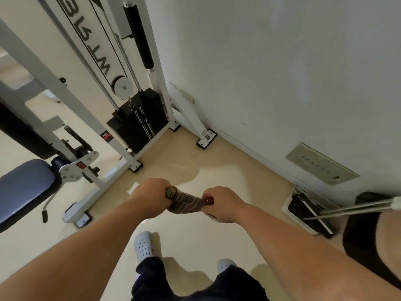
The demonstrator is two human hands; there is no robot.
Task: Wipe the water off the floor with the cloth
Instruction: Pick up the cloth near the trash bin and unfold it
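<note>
A brown striped cloth [184, 202] is stretched between my two hands, well above the floor. My left hand [149, 196] grips its left end with curled fingers. My right hand [221, 203] grips its right end the same way. On the beige floor just beyond the cloth lies a shiny puddle of water [184, 170], spreading from the machine's foot toward the wall. My feet in pale clogs stand below my hands.
A white weight machine [138, 118] with a black weight stack fills the left and centre, its feet [206, 141] resting on the floor near the wall. A blue padded seat [23, 187] is at the left. A black flat device [310, 213] and metal rods lean at the right wall.
</note>
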